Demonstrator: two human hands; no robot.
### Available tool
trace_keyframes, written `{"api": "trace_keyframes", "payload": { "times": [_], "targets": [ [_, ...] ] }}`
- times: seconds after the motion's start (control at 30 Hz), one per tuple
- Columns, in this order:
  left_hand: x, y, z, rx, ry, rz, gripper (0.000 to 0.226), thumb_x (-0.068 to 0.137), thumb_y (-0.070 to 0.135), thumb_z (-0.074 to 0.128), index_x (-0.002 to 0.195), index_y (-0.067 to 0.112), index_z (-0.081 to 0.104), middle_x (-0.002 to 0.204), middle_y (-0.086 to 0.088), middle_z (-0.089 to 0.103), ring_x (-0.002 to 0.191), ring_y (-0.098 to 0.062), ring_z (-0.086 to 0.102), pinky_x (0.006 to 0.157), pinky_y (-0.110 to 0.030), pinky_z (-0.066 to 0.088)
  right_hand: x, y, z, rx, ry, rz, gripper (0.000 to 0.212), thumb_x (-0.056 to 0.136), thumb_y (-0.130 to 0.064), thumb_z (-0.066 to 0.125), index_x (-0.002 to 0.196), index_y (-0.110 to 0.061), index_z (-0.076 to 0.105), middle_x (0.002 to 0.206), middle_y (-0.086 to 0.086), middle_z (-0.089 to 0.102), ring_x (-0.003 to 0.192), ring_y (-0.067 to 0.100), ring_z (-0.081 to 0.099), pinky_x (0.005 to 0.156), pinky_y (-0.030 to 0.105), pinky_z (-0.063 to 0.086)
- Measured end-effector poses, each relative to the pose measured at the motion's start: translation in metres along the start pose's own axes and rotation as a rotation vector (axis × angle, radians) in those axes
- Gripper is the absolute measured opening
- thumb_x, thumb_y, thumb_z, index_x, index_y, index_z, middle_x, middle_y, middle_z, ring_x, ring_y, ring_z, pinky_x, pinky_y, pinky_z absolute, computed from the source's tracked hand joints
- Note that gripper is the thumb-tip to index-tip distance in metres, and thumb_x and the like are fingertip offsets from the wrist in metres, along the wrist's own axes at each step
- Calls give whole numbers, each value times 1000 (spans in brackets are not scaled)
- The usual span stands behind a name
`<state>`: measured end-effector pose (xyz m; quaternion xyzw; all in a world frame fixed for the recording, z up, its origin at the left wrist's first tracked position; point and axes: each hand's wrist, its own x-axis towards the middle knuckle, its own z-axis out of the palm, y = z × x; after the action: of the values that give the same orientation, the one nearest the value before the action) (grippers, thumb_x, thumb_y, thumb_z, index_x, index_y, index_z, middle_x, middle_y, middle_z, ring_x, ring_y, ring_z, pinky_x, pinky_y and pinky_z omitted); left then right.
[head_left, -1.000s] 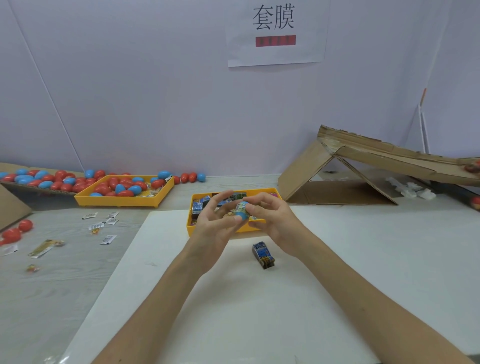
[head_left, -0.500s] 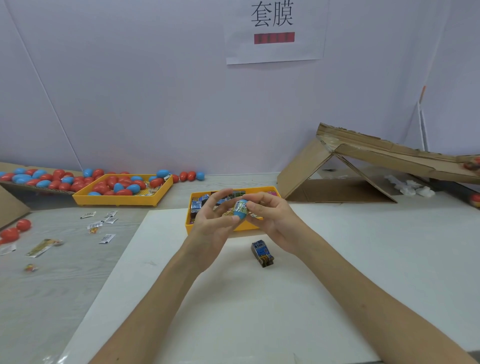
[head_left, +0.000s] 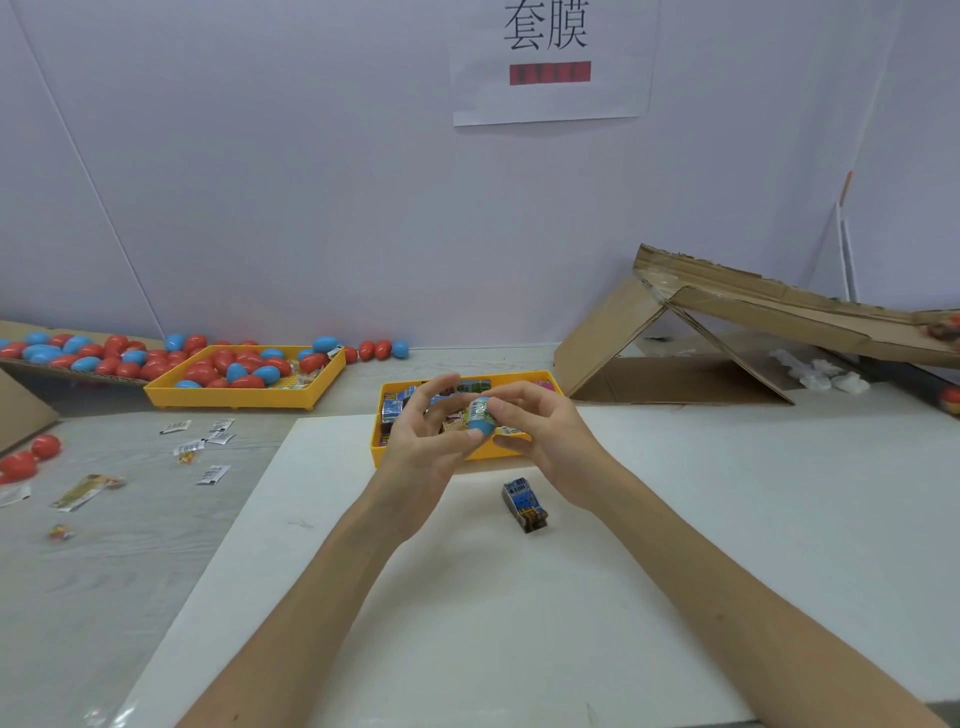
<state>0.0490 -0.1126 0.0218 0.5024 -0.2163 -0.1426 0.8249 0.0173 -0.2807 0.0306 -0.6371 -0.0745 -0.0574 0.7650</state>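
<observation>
Right hand (head_left: 545, 436) pinches the blue egg (head_left: 480, 420): fingers curled over its top, thumb under it, narrow gap filled by the egg. Left hand (head_left: 421, 441) is wide, fingers spread and loosely bent, only the thumb tip touching the egg's lower end. A printed film sleeve covers the egg's upper half; the print is too small to read and the back side is hidden by fingers. The egg sits at 3 o'clock of the left palm, 9 o'clock of the right, in front of the yellow tray (head_left: 381, 451). A sleeve bundle (head_left: 524, 505) lies at 6 o'clock, apart.
</observation>
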Motion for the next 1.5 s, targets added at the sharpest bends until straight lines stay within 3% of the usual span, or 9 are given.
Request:
{"api": "trace_keyframes", "payload": {
  "times": [0.17, 0.33, 0.53, 0.67, 0.8, 0.97, 1.23, 1.5],
  "targets": [
    [0, -1, 0, -8, -10, -8, 64, 70, -7, 72, 128, 18, 59, 112, -8, 72, 108, -25, 69, 90, -32, 57, 1, -1, -2, 58, 2, 18, 3, 91, -12, 68, 90, -10, 66, 96, 8, 71, 96, 19, 66, 89, 33, 55],
    [-1, -1, 0, -23, -33, -9, 61, 72, -8, 70, 126, 18, 61, 115, -9, 72, 109, -26, 69, 91, -32, 56, -1, -4, -2, 121, -27, 1, 11, 94, -5, 63, 84, -9, 63, 90, 7, 72, 88, 16, 68, 85, 27, 57],
    [-1, -1, 2, -41, -32, -19, 56, 74, -7, 70, 124, 17, 62, 118, -11, 71, 113, -28, 68, 91, -32, 57, 0, -3, -1, 124, 10, 1, 13, 97, -7, 60, 84, -6, 64, 87, 4, 72, 88, 16, 67, 88, 31, 56],
    [-2, 1, 3, -151, -24, -47, 51, 81, -5, 67, 129, 11, 59, 123, -18, 68, 120, -35, 65, 91, -35, 57, 1, -3, 0, 116, 58, 32, 14, 101, -20, 57, 96, -13, 69, 92, 1, 72, 89, 11, 67, 80, 28, 54],
    [-5, 5, 4, -240, -44, -60, 41, 91, 1, 61, 131, 9, 54, 127, -21, 66, 120, -35, 65, 92, -36, 58, -1, -1, 1, -39, 84, -16, 14, 94, -26, 68, 104, -18, 71, 96, -1, 73, 92, 10, 68, 76, 27, 53],
    [-5, 6, 7, -214, -59, -76, 37, 99, 9, 53, 136, 8, 52, 131, -19, 65, 118, -33, 65, 95, -40, 56, 0, 2, 3, -125, 122, -94, 12, 87, -22, 76, 98, -21, 71, 100, 2, 71, 91, 19, 70, 77, 33, 57],
    [-7, 6, 8, -216, -66, -83, 33, 98, 15, 55, 130, 7, 56, 129, -16, 66, 116, -31, 67, 89, -38, 58, 0, 4, 3, 26, 86, -124, 8, 89, -4, 71, 96, -4, 69, 92, 5, 75, 85, 18, 71, 73, 30, 59],
    [-6, 2, 9, -85, 17, -81, 43, 96, 33, 58, 130, 7, 59, 128, -13, 69, 120, -27, 66, 90, -32, 58, -1, 2, 4, -62, 146, -131, 6, 94, -20, 69, 92, -15, 71, 88, -4, 71, 83, 10, 65, 68, 26, 54]
  ]
}}
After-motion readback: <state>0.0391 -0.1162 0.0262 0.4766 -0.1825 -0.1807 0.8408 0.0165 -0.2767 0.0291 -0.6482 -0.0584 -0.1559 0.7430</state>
